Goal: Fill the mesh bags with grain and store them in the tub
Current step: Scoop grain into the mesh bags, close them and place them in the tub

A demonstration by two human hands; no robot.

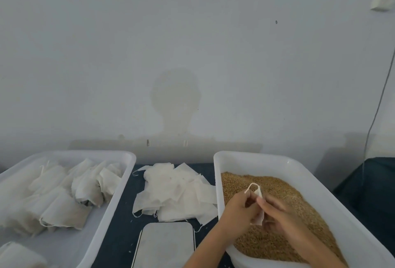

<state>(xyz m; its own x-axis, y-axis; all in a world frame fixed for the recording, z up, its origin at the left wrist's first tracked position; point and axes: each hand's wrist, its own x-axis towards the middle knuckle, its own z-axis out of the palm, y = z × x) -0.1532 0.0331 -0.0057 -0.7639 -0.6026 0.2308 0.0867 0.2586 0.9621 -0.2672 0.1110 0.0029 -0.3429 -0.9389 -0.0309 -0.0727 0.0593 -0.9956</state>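
While both hands pinch one mesh bag (259,214) upright over the grain (284,193), left hand (239,210) at nine o'clock, right hand (277,214) at three, the tub (119,184) waits toward nine o'clock.

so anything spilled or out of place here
Nothing much. The grain sits inside its tub; only a few tiny specks dot the dark table. Both hands hold one bag over the grain.

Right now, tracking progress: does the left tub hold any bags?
Yes: the left tub holds several bags piled inside; whether they are filled, cannot tell.
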